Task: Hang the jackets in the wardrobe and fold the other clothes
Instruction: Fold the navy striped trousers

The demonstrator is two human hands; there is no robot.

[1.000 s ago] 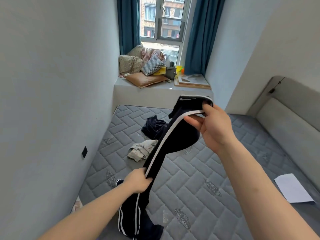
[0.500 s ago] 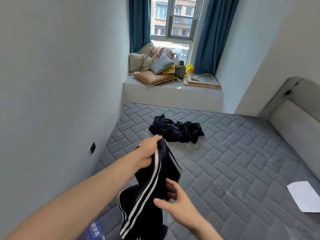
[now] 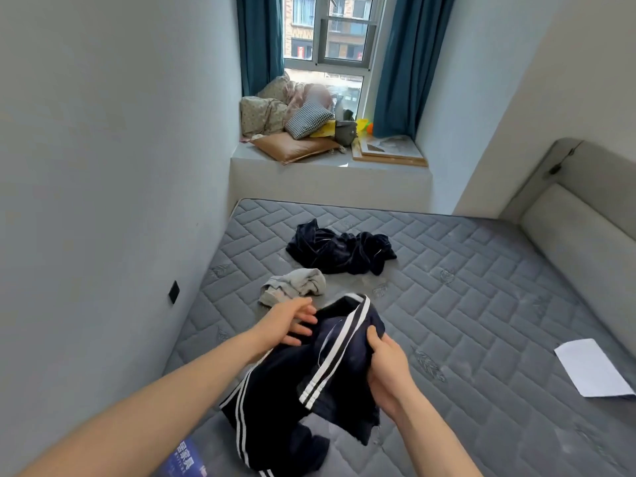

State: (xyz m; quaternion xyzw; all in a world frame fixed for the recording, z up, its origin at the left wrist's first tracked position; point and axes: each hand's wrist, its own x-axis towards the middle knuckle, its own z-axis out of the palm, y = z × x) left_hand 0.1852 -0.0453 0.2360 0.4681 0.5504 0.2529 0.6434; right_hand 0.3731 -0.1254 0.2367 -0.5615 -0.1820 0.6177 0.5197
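Note:
Dark navy track pants (image 3: 309,380) with white side stripes lie bunched on the grey quilted mattress (image 3: 464,304) in front of me. My left hand (image 3: 292,320) rests on their upper left part with the fingers stretched out flat. My right hand (image 3: 387,366) grips the right edge of the fabric, thumb on top. Further back lie a crumpled grey-white garment (image 3: 296,285) and a dark navy velvet garment (image 3: 339,249), both loose on the mattress.
A white sheet of paper (image 3: 592,368) lies at the mattress's right side. The padded headboard (image 3: 578,235) runs along the right. A window ledge (image 3: 327,166) behind the bed holds pillows, a bag and a wooden frame. A wall closes off the left side.
The pants, held up stretched between both hands a second ago, came down onto the mattress. My left hand let go and now lies flat; my right hand took the right edge.

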